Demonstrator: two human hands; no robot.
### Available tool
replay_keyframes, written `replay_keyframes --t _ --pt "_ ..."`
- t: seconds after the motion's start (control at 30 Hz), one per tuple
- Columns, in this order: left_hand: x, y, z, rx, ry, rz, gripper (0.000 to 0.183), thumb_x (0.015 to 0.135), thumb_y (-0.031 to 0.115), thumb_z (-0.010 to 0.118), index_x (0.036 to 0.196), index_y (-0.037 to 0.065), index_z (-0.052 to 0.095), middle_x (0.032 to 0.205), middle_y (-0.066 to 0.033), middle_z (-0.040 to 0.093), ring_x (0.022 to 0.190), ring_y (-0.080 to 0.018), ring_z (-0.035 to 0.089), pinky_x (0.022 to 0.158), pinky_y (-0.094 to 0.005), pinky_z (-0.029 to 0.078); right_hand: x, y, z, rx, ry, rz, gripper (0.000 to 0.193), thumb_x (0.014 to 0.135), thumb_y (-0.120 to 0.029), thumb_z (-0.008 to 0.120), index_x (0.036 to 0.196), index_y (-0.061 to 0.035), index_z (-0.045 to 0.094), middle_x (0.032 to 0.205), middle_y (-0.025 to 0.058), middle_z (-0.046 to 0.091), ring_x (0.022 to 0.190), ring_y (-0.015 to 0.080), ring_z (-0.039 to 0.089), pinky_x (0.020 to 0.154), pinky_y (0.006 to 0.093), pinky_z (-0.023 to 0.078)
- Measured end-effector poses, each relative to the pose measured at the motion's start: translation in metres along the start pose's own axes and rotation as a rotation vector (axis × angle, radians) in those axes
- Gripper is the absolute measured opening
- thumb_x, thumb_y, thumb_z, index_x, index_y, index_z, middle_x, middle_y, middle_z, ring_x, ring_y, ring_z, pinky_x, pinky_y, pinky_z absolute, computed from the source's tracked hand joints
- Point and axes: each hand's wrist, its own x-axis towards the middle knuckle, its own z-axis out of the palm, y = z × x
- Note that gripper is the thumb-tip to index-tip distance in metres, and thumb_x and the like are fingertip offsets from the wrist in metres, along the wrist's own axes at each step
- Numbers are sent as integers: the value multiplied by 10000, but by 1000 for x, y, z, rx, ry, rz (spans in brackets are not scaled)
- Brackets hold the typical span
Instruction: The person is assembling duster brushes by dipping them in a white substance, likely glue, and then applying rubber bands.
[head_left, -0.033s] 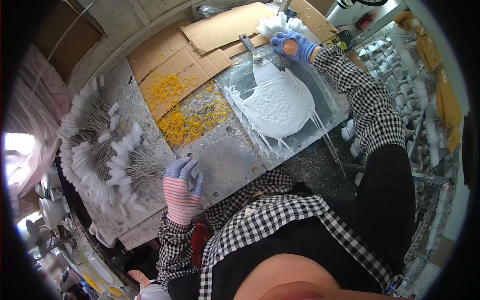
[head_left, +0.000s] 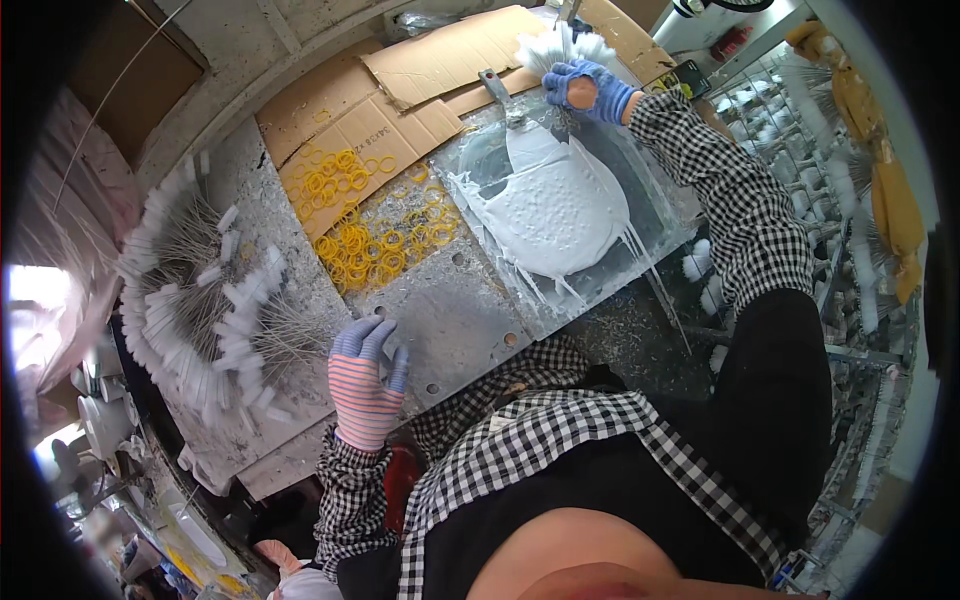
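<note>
My right hand [head_left: 588, 92], in a blue glove with a round tan patch showing, is closed at the base of a fanned bundle of white-tipped wire brushes [head_left: 562, 48] at the far right of the bench. Its fingers partly hide the stems. Just nearer lies a thick white paste [head_left: 555, 210], spread over a flat board [head_left: 615, 285], with a scraper [head_left: 494, 88] at its far edge. My left hand [head_left: 366, 390], in a striped pink and blue glove, hovers or rests at the bench's near edge. Its fingers are apart, slightly bent, and hold nothing.
Many more white-tipped wire brushes [head_left: 190, 310] lie fanned out on the left. Yellow rubber bands [head_left: 370, 245] are scattered in the middle, partly on cardboard [head_left: 355, 140]. A metal plate with holes [head_left: 450, 320] lies near me. Wire racks with white brushes [head_left: 800, 180] stand on the right.
</note>
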Motion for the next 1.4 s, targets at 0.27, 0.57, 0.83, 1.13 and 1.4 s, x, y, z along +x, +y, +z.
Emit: replay_keyframes --t 0.27,0.57,0.83,1.13,1.4 --pt "-9 55 8 -93 4 57 353 808 72 755 1152 64 679 1133 -136 666 1065 -343 638 928 -436 522 -24 8 -69 -97 185 -20 206 882 -159 602 1064 -118 688 1133 54 638 1089 249 621 965 358 513" --pt "51 104 42 -930 -25 -349 265 1058 220 534 1144 -10 634 941 -72 704 846 -177 660 735 -334 525 -30 -95 -166 -42 378 -6 312 929 -201 575 1222 -207 682 1343 43 617 1250 230 584 1052 386 471" --pt "70 100 77 -412 31 -55 333 1001 338 630 1012 6 644 857 -227 671 840 -430 657 709 -473 518 -32 -158 -210 -2 482 -130 370 887 -240 592 1243 -210 688 1338 36 633 1238 241 605 1063 413 460" --pt "51 101 55 -1361 -220 -400 313 1067 348 545 838 137 577 728 11 570 621 -72 516 542 -231 413 -40 -157 -222 93 564 -245 402 843 -181 642 1237 -114 682 1221 95 656 1109 282 655 938 398 552" --pt "24 124 47 -1585 -225 -510 436 1072 385 485 752 90 507 633 5 495 550 -96 437 529 -243 355 -41 -156 -207 245 560 -273 363 852 -149 635 1208 -95 684 1149 106 655 1048 281 660 891 398 555"
